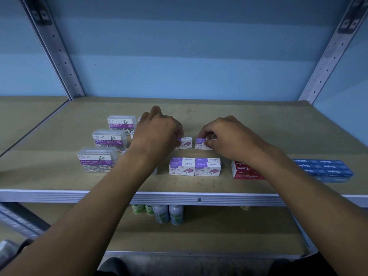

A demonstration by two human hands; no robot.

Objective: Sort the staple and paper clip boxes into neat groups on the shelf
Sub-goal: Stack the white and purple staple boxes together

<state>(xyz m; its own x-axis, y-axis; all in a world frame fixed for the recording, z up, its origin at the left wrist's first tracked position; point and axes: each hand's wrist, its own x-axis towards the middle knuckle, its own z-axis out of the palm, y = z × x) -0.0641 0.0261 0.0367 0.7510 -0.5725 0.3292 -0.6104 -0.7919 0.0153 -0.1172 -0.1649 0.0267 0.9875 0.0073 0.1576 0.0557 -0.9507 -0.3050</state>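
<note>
Right now I have both hands on the shelf (59, 124), each working a small purple-and-white staple box in the second row. My left hand (157, 134) has its fingers curled down, pinching the left box (186, 143) at its left end. My right hand (229, 136) pinches the right box (201, 144) between thumb and fingertips along its right side. The two boxes sit near each other with a gap between them, both resting on the board.

Just in front of them lies the stack (195, 167) of the same purple boxes, squared up two wide. To my left the clear clip boxes (97, 159) run back in a column; more seem hidden behind my left wrist. To my right are the red boxes (246, 170) and, beyond my forearm, the blue boxes (322, 168).

I judge this to be the lining-up step for the purple group. Next, I think, the pair needs sliding together until they touch, square with the stack in front, without nudging it.
</note>
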